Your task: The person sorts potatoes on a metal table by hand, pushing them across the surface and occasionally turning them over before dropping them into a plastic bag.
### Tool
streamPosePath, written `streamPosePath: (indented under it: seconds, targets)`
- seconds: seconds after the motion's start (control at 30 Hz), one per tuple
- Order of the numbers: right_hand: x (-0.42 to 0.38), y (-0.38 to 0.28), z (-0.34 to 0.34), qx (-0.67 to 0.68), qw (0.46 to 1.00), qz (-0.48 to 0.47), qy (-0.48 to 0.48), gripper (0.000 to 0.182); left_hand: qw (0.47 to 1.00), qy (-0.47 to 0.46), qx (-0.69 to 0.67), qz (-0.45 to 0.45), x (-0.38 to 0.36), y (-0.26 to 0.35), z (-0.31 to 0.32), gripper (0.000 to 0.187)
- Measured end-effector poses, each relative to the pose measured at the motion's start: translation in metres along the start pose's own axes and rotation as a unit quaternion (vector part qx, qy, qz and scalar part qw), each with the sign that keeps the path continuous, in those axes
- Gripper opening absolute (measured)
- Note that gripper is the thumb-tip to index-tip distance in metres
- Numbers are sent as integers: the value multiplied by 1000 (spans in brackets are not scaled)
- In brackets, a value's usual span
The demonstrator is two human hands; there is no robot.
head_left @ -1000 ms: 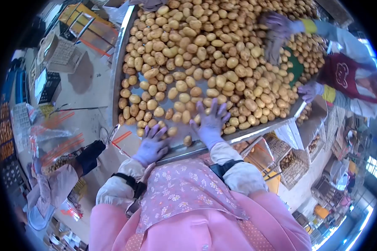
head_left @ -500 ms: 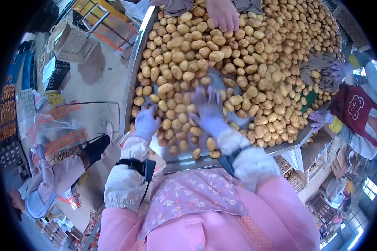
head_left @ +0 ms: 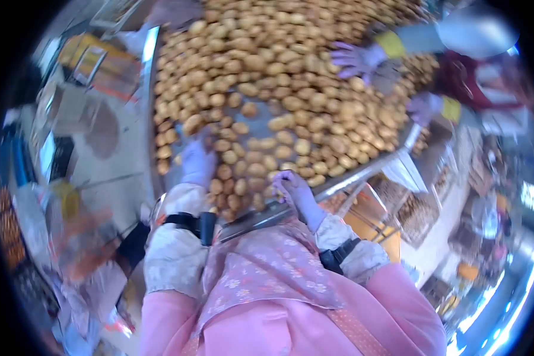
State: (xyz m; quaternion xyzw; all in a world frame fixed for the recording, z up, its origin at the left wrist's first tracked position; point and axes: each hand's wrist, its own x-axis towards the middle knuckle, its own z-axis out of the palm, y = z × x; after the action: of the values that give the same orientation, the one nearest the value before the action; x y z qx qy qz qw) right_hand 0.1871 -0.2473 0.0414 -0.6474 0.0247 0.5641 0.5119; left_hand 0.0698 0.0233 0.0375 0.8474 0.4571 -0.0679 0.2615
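Many small yellow-brown potatoes [head_left: 255, 169] lie spread over a metal sorting table [head_left: 260, 117]. My left hand [head_left: 198, 163], in a lavender glove, reaches among them near the table's left side. Its fingers are smeared by motion, right below a larger potato [head_left: 193, 124]. My right hand [head_left: 301, 193], gloved the same way, is at the front rim with its fingers curled inward. Potatoes lie just beyond those fingers, and what they hold, if anything, is hidden.
At the right, another person's gloved hand [head_left: 357, 58] reaches over the potatoes, and their other hand [head_left: 424, 108] is at the table's edge. A grey cloth or sleeve [head_left: 175, 13] overlaps the far left corner. Crates with potatoes [head_left: 414, 210] stand below, front right.
The view has swung. My right hand has drawn back from amid the potatoes to the front rim, its fingers now curled. The co-worker's hand has moved out over the pile.
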Motion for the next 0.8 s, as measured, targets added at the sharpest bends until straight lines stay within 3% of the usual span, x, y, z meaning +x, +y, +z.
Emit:
streamPosePath:
  seconds: [0.07,0.13,0.2,0.23,0.27,0.3,0.33,0.37,0.4,0.43,0.47,0.5,0.53,0.57,0.63,0.67,0.7,0.73,0.8]
  targets:
    - [-16,14,-22,219,963,-42,-153,31,982,44,-143,112,16,-30,24,46]
    - [11,74,-29,201,973,-58,-94,39,984,14,-123,128,5,-10,9,43]
    - [-33,59,-17,270,945,-177,-49,40,945,-38,-304,115,-59,53,13,37]
    - [-34,67,-15,276,943,-181,-35,40,935,-111,-239,237,-83,59,32,39]
    - [-32,78,-16,144,957,-247,44,39,905,-174,-169,351,-102,67,52,41]
    - [-32,85,-17,5,945,-304,120,39,875,-160,-144,433,-120,86,52,46]
    - [-68,68,-33,151,957,-225,104,39,839,-144,-118,511,-132,98,50,50]
    - [-117,47,-59,295,941,-141,87,38,853,-128,-121,492,-129,74,77,61]
    - [-116,95,-97,20,912,-274,304,36,879,-102,-56,463,-126,72,70,56]
    - [-163,77,-122,-72,891,-182,409,34,882,-95,-20,461,-116,51,69,55]
    - [-190,94,-162,-61,857,-143,491,33,886,-84,14,456,-108,24,68,55]
    - [-213,117,-198,-37,798,-178,575,35,874,-90,51,474,-108,13,52,53]
    - [-239,172,-267,-158,777,-165,587,36,861,-96,90,492,-109,2,34,52]
    - [-269,162,-274,-135,743,-125,643,32,878,-94,72,464,-110,-16,30,53]
    - [-317,159,-308,-214,645,-98,727,29,899,-84,52,427,-102,-49,25,54]
    - [-337,135,-309,-119,666,-134,724,31,921,-24,66,384,-96,-68,21,54]
    - [-347,131,-327,-98,635,-189,743,35,936,36,81,341,-91,-83,17,54]
    - [-354,99,-321,-92,605,-189,768,36,937,37,84,338,-86,-90,15,54]
    - [-359,70,-331,-174,513,-261,799,42,958,137,105,230,-73,-105,19,56]
